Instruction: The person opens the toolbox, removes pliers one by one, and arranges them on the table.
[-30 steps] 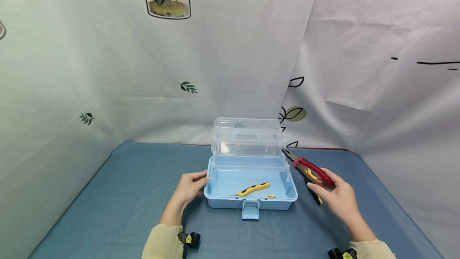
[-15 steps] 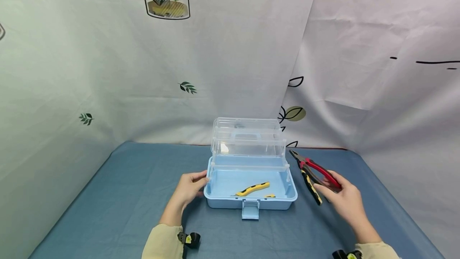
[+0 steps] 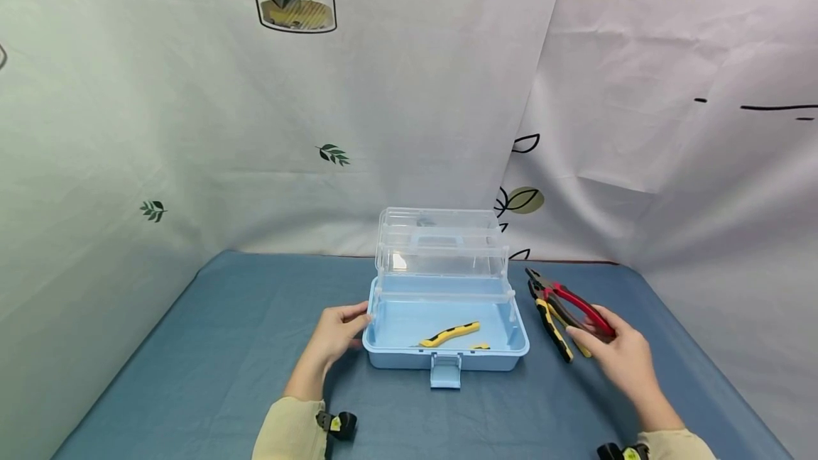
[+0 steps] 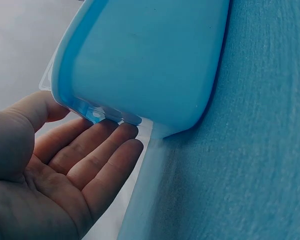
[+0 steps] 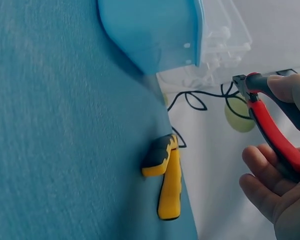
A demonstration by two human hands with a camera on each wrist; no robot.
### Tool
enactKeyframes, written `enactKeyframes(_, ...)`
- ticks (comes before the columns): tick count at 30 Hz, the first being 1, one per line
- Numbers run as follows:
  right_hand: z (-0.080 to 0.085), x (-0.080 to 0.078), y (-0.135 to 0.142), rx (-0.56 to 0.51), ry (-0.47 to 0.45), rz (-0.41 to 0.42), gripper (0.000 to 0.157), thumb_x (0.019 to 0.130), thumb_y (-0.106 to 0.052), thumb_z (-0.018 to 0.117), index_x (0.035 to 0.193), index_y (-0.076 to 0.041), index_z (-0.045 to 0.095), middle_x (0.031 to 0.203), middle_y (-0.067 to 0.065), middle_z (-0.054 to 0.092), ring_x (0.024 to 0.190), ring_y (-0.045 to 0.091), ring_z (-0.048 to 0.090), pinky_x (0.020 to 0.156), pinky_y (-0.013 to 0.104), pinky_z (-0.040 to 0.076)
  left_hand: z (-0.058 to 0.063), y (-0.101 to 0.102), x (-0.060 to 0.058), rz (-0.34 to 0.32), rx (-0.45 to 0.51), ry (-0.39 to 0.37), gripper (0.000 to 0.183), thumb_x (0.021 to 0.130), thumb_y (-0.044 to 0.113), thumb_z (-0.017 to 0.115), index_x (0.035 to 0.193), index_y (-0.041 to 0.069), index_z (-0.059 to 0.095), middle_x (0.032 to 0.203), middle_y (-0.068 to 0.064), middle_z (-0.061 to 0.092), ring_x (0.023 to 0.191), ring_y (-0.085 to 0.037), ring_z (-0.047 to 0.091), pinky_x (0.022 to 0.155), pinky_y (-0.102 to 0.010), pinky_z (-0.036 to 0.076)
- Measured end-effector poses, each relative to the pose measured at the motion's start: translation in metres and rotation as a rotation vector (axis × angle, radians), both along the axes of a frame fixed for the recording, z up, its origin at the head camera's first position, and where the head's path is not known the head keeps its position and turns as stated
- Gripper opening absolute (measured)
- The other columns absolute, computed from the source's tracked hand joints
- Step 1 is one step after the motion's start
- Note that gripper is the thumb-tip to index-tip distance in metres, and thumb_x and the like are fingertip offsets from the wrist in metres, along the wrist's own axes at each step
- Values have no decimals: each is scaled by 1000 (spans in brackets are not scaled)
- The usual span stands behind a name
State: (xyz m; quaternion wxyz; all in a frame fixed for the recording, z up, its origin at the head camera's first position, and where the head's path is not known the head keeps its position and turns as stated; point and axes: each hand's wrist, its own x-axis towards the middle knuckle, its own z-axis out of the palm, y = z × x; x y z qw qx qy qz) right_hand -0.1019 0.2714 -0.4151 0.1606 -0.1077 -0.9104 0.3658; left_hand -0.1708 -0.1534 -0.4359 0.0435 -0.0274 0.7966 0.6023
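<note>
My right hand (image 3: 623, 360) grips red-and-dark pliers (image 3: 584, 309) by their handles, with the jaws pointing up-left toward the back of the table. In the head view they overlap yellow-and-black pliers (image 3: 552, 330) lying right of the toolbox; in the right wrist view the two are apart. My left hand (image 3: 334, 332) touches the left side of the light-blue toolbox (image 3: 409, 360). In the left wrist view its thumb meets the rim, and its mostly straight fingers (image 4: 102, 167) reach the back corner. Inside lies a yellow handle (image 3: 450, 334) with black patches; a smaller yellow piece (image 3: 481, 346) shows beside it.
The toolbox's clear lid (image 3: 441, 240) stands raised at the back, and its front latch (image 3: 445, 373) hangs down. A blue cloth (image 3: 255, 346) covers the table. White printed fabric (image 3: 409, 91) walls off the back and both sides.
My right hand has moved right with the red-and-dark pliers, away from the toolbox. More of the yellow-and-black pliers shows now. The left hand and the toolbox have stayed put.
</note>
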Motion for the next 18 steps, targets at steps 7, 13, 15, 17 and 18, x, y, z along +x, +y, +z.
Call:
enactKeyframes(7,-4,-2,7,16,-26,-23,75,80,-44,73,134,1,48,110,23,68,69,-14,51,58,22,50,-2,-1,-1,-7,2,0,37,90,11,61,127,4,60,127,-21,59,100,-24,66,68,-37,57)
enactKeyframes(13,-9,-3,12,30,-54,-47,78,80,-48,71,134,3,47,111,24,67,79,14,64,57,23,49,-3,-1,-1,-7,-3,-1,38,90,12,61,127,4,60,127,-21,59,99,-23,66,68,-37,57)
enactKeyframes(15,-10,-4,14,31,-63,-49,79,81,-49,70,134,4,47,112,25,66,84,23,65,57,25,49,-3,-1,-1,-6,-3,-2,38,90,12,61,127,4,60,127,-21,60,99,-23,66,68,-36,57)
enactKeyframes(17,-11,-4,16,33,-68,-50,80,81,-50,68,135,5,46,112,25,66,86,27,65,57,25,49,-2,-1,-1,-5,-1,-3,37,90,11,61,127,5,60,127,-21,60,98,-23,66,68,-36,57)
enactKeyframes(18,-11,-5,17,33,-71,-50,81,81,-51,68,135,5,46,112,25,66,86,28,65,57,26,49,-2,-1,-1,-6,-1,-3,37,90,11,61,126,5,60,127,-21,60,99,-23,66,68,-36,57)
